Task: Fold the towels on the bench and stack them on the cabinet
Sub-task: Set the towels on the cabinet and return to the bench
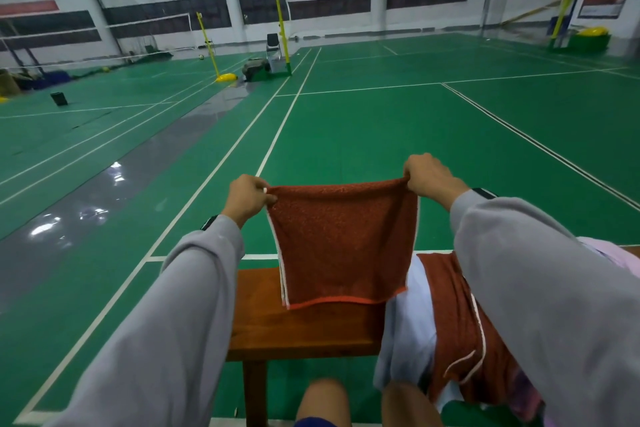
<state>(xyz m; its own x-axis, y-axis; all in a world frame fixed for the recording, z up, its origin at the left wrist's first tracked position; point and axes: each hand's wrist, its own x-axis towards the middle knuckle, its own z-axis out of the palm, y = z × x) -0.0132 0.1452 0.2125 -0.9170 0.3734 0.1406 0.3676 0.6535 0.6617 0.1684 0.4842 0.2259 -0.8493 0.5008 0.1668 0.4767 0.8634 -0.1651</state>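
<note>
A rust-red towel (343, 243), folded double, hangs in the air above the wooden bench (298, 326). My left hand (247, 198) pinches its upper left corner and my right hand (431, 178) pinches its upper right corner. The towel's lower edge hangs just over the bench top. To the right on the bench lies a heap of towels: a pale blue one (408, 333), a second rust-red one (460, 333) with a white edge, and a pink one (609, 251) partly hidden by my right sleeve. No cabinet is in view.
Green badminton court floor (381, 135) with white lines stretches ahead. A grey glossy strip (104, 191) runs on the left. Yellow net posts (211, 45), a chair (273, 45) and bags stand far off. My knees (322, 402) show at the bottom edge.
</note>
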